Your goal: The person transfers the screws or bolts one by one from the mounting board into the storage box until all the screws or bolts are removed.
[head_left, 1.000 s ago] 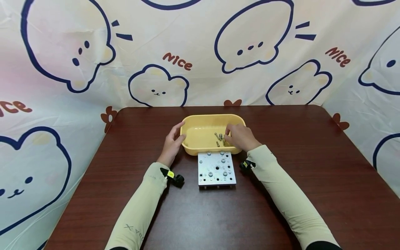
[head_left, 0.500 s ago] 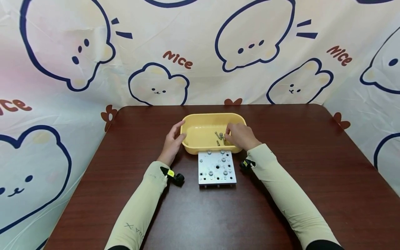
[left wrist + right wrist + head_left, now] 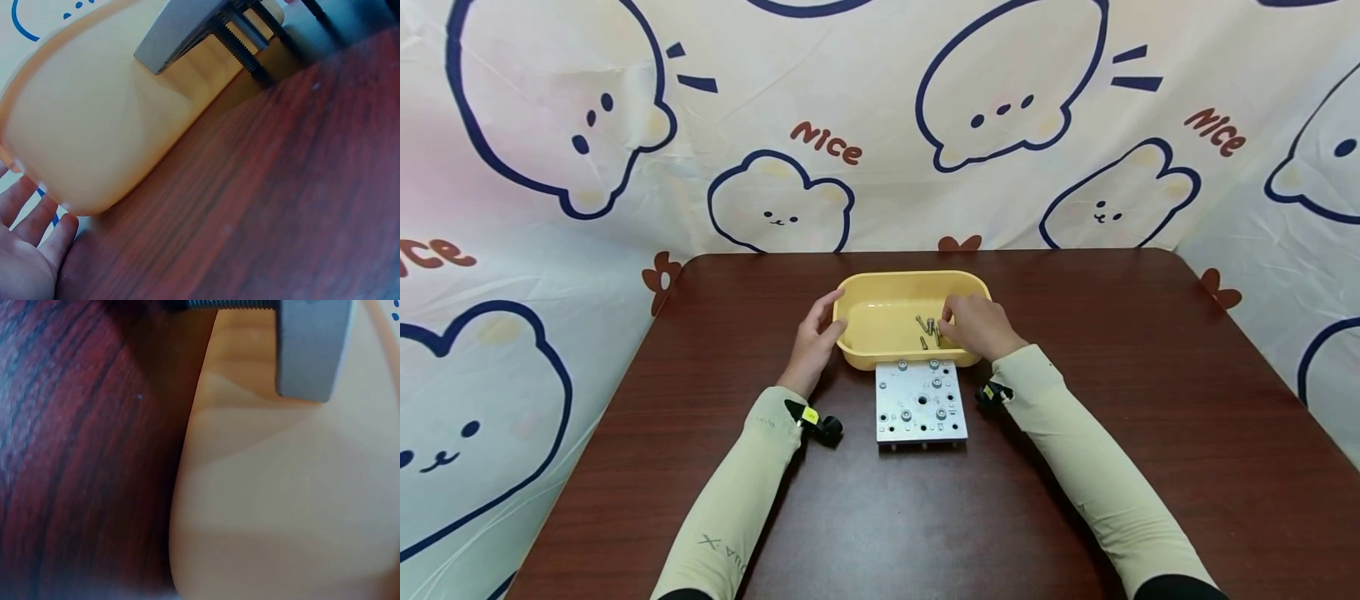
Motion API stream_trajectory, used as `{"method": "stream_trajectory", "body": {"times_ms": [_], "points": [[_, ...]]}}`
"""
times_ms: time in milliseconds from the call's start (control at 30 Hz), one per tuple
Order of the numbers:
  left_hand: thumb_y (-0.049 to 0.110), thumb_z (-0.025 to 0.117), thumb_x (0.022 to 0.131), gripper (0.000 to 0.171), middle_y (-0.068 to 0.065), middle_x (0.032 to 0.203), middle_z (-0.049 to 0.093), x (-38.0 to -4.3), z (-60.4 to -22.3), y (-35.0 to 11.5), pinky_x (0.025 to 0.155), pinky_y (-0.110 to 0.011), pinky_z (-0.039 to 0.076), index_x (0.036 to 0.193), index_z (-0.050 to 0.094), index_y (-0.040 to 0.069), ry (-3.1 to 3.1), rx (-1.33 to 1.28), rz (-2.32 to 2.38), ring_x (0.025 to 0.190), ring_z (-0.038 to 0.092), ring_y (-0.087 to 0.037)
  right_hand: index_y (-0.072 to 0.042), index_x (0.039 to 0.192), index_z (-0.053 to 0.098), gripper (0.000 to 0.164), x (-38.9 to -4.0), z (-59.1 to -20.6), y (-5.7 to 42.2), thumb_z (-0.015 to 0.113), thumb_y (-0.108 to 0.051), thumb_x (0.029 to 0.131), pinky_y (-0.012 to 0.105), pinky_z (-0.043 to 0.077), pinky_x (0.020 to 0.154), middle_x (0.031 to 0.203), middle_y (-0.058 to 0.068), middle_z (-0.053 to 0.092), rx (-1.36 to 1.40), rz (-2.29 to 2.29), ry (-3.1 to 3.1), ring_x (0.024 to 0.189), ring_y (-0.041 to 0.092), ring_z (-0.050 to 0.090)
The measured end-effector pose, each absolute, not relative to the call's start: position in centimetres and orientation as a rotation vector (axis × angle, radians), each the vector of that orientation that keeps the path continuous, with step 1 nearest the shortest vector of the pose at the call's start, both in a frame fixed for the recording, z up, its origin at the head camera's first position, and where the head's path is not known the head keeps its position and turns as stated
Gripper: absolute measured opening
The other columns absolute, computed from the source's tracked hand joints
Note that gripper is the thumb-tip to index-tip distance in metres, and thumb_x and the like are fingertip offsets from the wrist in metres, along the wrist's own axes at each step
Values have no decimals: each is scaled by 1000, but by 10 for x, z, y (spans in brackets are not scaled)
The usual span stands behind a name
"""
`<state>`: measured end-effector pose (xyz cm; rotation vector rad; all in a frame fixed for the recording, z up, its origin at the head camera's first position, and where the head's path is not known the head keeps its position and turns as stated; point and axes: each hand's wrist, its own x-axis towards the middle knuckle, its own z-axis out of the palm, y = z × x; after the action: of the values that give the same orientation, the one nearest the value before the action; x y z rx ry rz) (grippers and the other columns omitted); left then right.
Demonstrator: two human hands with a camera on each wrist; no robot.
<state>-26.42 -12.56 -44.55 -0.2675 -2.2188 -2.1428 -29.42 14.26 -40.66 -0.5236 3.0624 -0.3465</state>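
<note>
A yellow plastic tray (image 3: 880,361) sits on the table with several small metal screws (image 3: 930,327) in its right half. My left hand (image 3: 810,346) rests at the tray's left end; in the left wrist view, its spread fingers (image 3: 59,237) touch the outer wall. Over the right end, my right hand (image 3: 979,327) reaches in with curled fingers, fingertips right at the screws. I cannot tell whether it pinches one. In front of the tray lies a silver metal plate (image 3: 917,425) with holes and several bolt heads. The right wrist view does not show the right hand.
The brown wooden table (image 3: 700,333) runs back to a patterned cloth (image 3: 880,83) behind. Threaded bolts (image 3: 240,53) stick out beneath the metal plate, whose far edge meets the tray's front wall in the head view. Black wrist cameras sit on the left (image 3: 820,427) and right sleeves.
</note>
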Motion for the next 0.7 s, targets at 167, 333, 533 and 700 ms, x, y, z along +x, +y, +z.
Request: {"method": "stream_trajectory", "body": {"times_ms": [167,333,533,700], "points": [[14,51,90,47,6,141,34,-263,-444,-125,101,-36,31,136,39,16,-2218,-279,-2128,130,26,-8,-16,79,57,20,-294,-408,143,55,-35,86,30,38,48,58,1,51,-508,-365,3072,52,18,48],[14,50,90,47,6,141,34,-264,-445,-125,100,-37,32,136,39,16,-2213,-278,-2134,131,27,-14,-16,82,57,20,-294,-409,143,55,-35,86,29,38,47,57,1,51,-510,-372,3075,50,17,47],[15,50,91,47,6,141,34,-263,-445,-125,99,-38,34,136,39,16,-2207,-275,-2152,131,28,-19,-15,87,57,21,-293,-408,142,54,-35,87,29,37,46,57,1,50,-500,-376,3074,49,16,47],[15,50,90,47,6,140,35,-264,-445,-125,99,-38,33,136,40,17,-2210,-267,-2148,131,27,-17,-13,90,57,20,-292,-407,142,53,-32,87,29,37,45,56,2,49,-486,-394,3074,47,16,45]]}}
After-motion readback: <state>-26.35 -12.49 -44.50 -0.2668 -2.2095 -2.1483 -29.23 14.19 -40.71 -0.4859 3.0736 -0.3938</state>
